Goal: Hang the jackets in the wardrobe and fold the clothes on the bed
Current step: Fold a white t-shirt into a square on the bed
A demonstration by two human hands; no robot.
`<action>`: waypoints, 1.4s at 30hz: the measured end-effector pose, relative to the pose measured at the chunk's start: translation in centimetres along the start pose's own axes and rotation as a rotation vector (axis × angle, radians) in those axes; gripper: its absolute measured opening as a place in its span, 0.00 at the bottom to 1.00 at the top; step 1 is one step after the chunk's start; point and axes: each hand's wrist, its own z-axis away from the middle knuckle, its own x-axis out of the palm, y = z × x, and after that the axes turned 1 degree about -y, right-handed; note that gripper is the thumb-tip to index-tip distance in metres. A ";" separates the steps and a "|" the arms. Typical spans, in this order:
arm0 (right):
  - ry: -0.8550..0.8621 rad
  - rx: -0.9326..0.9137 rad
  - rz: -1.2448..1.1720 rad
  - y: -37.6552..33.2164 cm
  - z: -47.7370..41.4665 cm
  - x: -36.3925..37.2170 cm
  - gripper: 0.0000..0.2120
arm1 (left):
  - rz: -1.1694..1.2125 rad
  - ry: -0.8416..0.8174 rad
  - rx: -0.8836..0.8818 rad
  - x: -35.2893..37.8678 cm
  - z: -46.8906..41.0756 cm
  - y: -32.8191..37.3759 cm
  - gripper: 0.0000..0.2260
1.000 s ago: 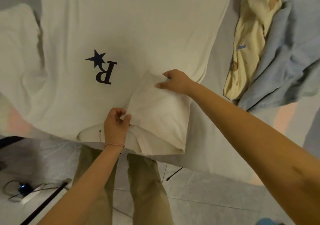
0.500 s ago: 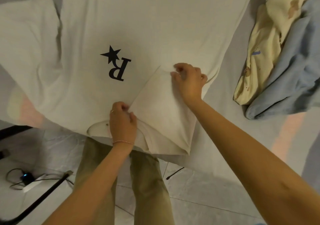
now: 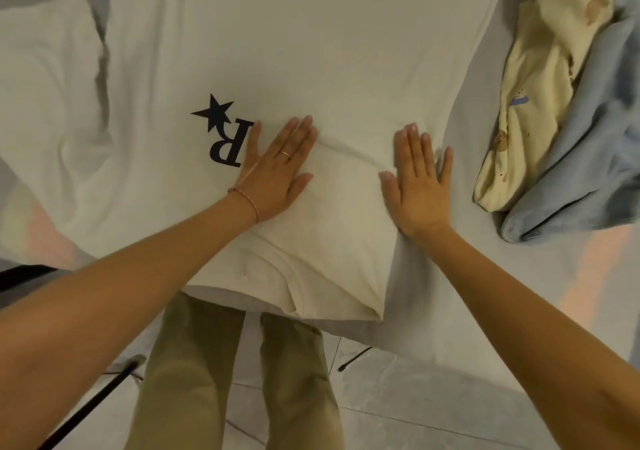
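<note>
A white T-shirt (image 3: 294,51) with a black star and letter R lies spread on the bed, collar toward me. Its right sleeve (image 3: 346,228) is folded inward over the body. My left hand (image 3: 277,169) lies flat with straight fingers on the shirt, just right of the print. My right hand (image 3: 420,186) presses flat on the folded edge at the shirt's right side. The shirt's left sleeve (image 3: 48,103) lies unfolded at the far left.
A cream printed garment (image 3: 533,96) and a light blue garment (image 3: 595,145) lie heaped on the grey bed sheet (image 3: 485,276) at the right. The bed's near edge sits over my legs and the tiled floor, where a black rod (image 3: 86,411) lies.
Both hands let go of the pinched sleeve fabric and now lie flat on the shirt, farther up it. The folded sleeve lies smoother against the body.
</note>
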 end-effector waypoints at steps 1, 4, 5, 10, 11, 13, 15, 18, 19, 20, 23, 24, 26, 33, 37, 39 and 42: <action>0.031 -0.011 -0.042 -1.5 0.6 -0.2 0.30 | -0.002 0.037 0.057 -0.5 -0.3 0.5 0.27; 0.006 -0.129 -0.090 -5.1 2.0 0.2 0.32 | -0.061 0.061 0.337 -0.5 -1.2 2.1 0.27; -0.025 -0.145 -0.079 -5.2 2.0 0.6 0.34 | -0.081 0.036 0.382 -0.4 -1.7 1.9 0.27; -0.101 0.099 0.038 -0.5 0.9 2.2 0.33 | -0.177 -0.098 0.255 -0.4 -4.3 -2.2 0.28; -0.099 0.195 0.013 -0.7 1.2 2.3 0.32 | -0.184 -0.122 0.201 -0.7 -4.6 -2.6 0.29; -0.044 0.326 -0.100 -3.1 2.3 2.1 0.31 | -0.163 -0.132 0.116 -1.3 -4.5 -2.5 0.30; 0.046 0.280 -0.207 -6.3 4.4 1.7 0.29 | -0.078 -0.107 0.048 -1.6 -3.4 -1.1 0.30; 0.066 0.072 -0.266 -8.8 8.2 2.4 0.27 | 0.022 -0.025 0.181 0.2 0.3 1.3 0.29; 0.027 0.044 -0.269 -8.9 9.6 2.7 0.26 | -0.004 -0.021 0.283 1.0 1.9 1.6 0.28; -0.029 0.047 -0.263 -8.7 11.1 3.3 0.26 | -0.040 -0.032 0.360 1.8 3.6 1.4 0.27; -0.178 0.195 -0.210 -7.3 16.2 4.4 0.26 | -0.073 -0.123 0.323 2.8 7.2 -1.0 0.25; -0.216 0.244 -0.194 -7.0 17.6 4.4 0.26 | -0.074 -0.150 0.285 2.8 8.3 -1.9 0.26; -0.258 0.306 -0.164 -6.4 18.9 3.8 0.29 | -0.033 -0.196 0.236 2.0 10.1 -3.6 0.27; 0.087 0.506 -0.417 -9.3 12.5 -1.0 0.29 | 0.422 0.231 -0.440 -7.4 13.9 -13.5 0.29; 0.298 0.599 -0.582 -16.6 6.2 -1.8 0.22 | 0.736 0.445 -1.047 -9.8 14.5 -21.9 0.36; 0.312 0.627 -0.716 -21.3 3.2 -2.2 0.20 | 0.989 0.423 -1.201 -10.1 14.1 -24.7 0.37; 0.235 0.532 -0.938 -28.1 -0.1 -3.0 0.20 | 0.997 0.356 -1.344 -9.9 13.6 -26.6 0.41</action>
